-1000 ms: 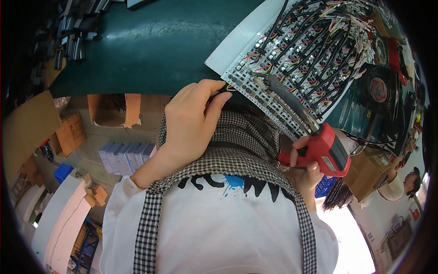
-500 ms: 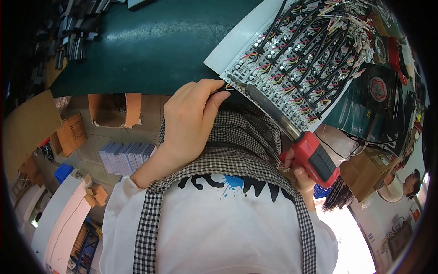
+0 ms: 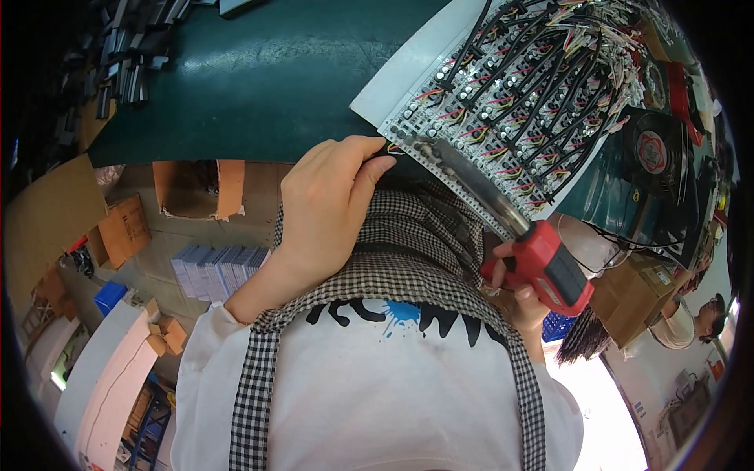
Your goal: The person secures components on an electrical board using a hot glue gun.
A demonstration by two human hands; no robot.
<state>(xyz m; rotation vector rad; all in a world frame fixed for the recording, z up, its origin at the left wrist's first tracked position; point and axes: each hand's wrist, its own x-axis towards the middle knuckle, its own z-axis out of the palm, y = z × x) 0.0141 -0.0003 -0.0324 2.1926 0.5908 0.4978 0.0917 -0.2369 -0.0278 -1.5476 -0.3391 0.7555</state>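
Note:
My left hand [image 3: 323,204] is closed in a pinch at the near left corner of a panel of small circuit boards [image 3: 471,145]. Between thumb and forefinger are thin wires [image 3: 393,147], mostly hidden by the fingers. In my right hand [image 3: 528,308] is a red soldering gun [image 3: 559,271], its fingers wrapped round the handle. The metal barrel slants up and left over the panel's near edge, its tip close to the pinched wires; contact cannot be made out. Black cables [image 3: 514,74] with red and yellow wire ends cover the panel, which lies on a white board [image 3: 408,71].
A green mat [image 3: 259,71] covers the table, with dark metal-like strips [image 3: 126,55] piled at far left. A black round device [image 3: 656,149] stands at right. Below the table edge are an open carton [image 3: 196,188] and stacked pale sheets [image 3: 216,271]. Another person [image 3: 683,322] is at far right.
The soldering gun has shifted slightly right, and its barrel has drawn back a little from the panel's corner. My left hand has stayed in place.

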